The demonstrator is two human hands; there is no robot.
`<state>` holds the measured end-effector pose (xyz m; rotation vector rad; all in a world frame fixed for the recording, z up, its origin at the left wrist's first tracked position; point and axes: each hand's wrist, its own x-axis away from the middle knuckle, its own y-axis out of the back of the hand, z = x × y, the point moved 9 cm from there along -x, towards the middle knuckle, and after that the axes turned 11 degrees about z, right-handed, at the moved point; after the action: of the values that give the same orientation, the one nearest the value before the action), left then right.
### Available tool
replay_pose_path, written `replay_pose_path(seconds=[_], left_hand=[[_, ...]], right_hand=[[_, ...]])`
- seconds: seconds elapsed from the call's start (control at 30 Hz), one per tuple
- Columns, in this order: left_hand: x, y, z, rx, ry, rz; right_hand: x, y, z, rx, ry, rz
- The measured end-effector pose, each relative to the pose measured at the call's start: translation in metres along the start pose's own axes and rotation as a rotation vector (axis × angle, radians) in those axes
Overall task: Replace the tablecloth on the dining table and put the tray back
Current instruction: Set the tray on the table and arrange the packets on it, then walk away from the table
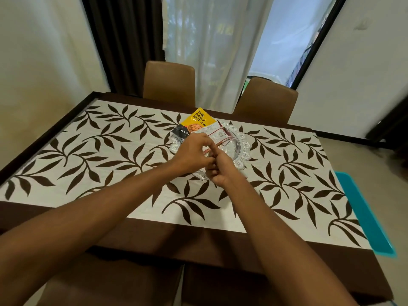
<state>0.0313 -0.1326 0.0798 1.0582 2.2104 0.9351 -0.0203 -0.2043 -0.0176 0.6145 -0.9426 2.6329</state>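
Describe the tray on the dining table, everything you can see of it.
The tray is round and looks like shiny silver metal or plastic, with a scalloped rim embossed with petal shapes. It lies flat on the leaf-patterned tablecloth, toward its far side. A yellow nut packet and a pale packet lie in it, the yellow one overhanging its far rim. The left hand and right hand cover its near part; whether they touch it cannot be told.

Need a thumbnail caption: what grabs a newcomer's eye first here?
The white tablecloth with bold brown leaves fills the foreground. Then comes the yellow pouch on the silver tray at its centre, where the left hand and right hand meet. A teal mat shows at the far right.
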Motion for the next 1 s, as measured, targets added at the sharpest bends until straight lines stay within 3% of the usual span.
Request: replay_pose_path(seconds=[0.13,0.23,0.4,0.53,0.73,1.0], left_hand=[[0.042,0.003,-0.001,0.190,0.101,0.035],[0.100,0.004,0.017,0.267,0.210,-0.005],[0.231,-0.016,0.061,0.199,0.430,0.014],[0.341,-0.016,0.102,0.086,0.606,0.062],[0.524,0.036,0.148,0.065,0.864,-0.141],[0.733,0.067,0.211,0.133,1.032,-0.297]], right_hand=[[0.026,-0.008,-0.016,0.266,-0.004,-0.044],[0.046,-0.020,-0.039,0.660,0.031,-0.005],[0.071,-0.043,-0.121,1.125,0.047,0.073],[0.086,-0.064,-0.205,1.238,-0.023,0.195],[0.112,-0.129,-0.334,1.324,-0.140,0.401],[0.125,-0.268,-0.473,1.471,-0.074,0.496]])
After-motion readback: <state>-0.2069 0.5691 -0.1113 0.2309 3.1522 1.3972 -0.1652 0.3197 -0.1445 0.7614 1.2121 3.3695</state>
